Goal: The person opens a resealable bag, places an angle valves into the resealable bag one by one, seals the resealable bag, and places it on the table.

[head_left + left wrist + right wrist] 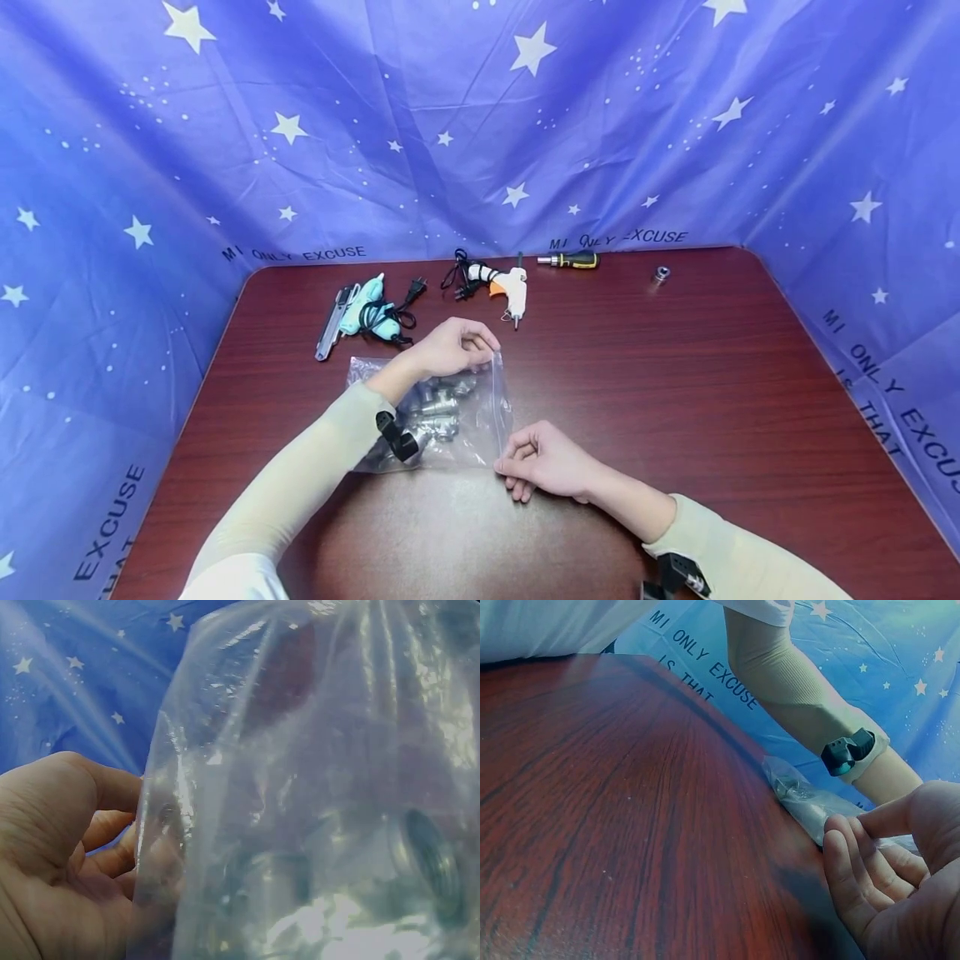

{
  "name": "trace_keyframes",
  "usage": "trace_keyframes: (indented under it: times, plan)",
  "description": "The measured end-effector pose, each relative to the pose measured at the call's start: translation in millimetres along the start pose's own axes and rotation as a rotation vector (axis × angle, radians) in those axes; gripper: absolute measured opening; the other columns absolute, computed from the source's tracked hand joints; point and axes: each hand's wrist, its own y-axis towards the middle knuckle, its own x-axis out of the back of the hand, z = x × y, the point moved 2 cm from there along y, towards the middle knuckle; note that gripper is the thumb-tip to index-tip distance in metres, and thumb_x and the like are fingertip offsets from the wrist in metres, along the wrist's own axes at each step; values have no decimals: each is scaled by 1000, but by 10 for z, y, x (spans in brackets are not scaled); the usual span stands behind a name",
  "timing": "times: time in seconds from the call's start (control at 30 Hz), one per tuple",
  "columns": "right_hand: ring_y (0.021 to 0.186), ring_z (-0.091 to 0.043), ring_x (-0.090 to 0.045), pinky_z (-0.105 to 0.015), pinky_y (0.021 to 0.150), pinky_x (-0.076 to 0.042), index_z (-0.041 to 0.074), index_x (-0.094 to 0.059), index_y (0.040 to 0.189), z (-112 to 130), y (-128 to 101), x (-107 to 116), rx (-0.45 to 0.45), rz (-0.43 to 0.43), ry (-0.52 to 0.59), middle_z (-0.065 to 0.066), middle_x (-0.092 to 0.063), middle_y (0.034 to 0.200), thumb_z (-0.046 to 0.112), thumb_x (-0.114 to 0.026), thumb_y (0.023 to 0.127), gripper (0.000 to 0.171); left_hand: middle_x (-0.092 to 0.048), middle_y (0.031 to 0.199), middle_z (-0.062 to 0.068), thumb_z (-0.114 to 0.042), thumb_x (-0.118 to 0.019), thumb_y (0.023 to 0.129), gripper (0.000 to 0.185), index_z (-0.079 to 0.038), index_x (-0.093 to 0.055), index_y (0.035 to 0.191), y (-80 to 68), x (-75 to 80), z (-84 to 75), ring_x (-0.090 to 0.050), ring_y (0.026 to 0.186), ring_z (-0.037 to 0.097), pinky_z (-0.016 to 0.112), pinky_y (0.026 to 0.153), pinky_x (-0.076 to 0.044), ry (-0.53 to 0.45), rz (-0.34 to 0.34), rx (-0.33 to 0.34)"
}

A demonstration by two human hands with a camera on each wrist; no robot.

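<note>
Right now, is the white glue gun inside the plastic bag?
No, the white glue gun lies on the table beyond the plastic bag.

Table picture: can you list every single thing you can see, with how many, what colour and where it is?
plastic bag: one, clear, middle of the table, silvery metal parts inside
teal glue gun: one, teal with black cord, back left
metal tool: one, grey, just left of the teal glue gun
white glue gun: one, white and orange with black cord, back middle
screwdriver: one, black and yellow handle, back edge
metal socket: one, silver, back right
table: one, dark red wood
star cloth: blue with white stars, behind and at both sides
left hand: pinches the bag's far corner
right hand: pinches the bag's near corner
</note>
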Motion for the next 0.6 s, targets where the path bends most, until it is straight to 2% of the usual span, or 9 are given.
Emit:
trace_keyframes:
  times: [0.23,0.4,0.5,0.6]
  plan:
    - [59,-11,-69,-30,57,-63,-16,-69,92,38,-32,27,17,-10,-50,-17,-74,71,6,-72,98,23,-74,94,9,-6,-68,102,17,-1,-75,117,-57,65,-44,-69,77,13,25,66,-53,19,-62,-22]
    - [60,-14,-71,-37,59,-65,-10,-71,89,116,-49,87,65,-48,-165,-19,-75,73,8,-73,98,20,-77,96,10,-8,-68,103,22,2,-75,121,-99,128,-47,-70,76,12,26,68,-56,-13,-109,-20]
    - [55,-12,-70,-34,54,-62,-1,-74,84,193,-71,156,164,-112,-344,-11,-75,70,12,-76,97,18,-79,97,11,-9,-70,102,24,2,-76,123,-135,185,-59,-72,76,13,27,69,-58,-26,-154,-11]
    - [50,-2,-64,-24,52,-58,9,-75,80,285,-110,242,291,-220,-584,0,-74,67,14,-77,97,17,-81,97,12,-10,-72,101,24,-1,-78,122,-182,263,-89,-74,76,14,28,71,-61,-25,-207,-11]
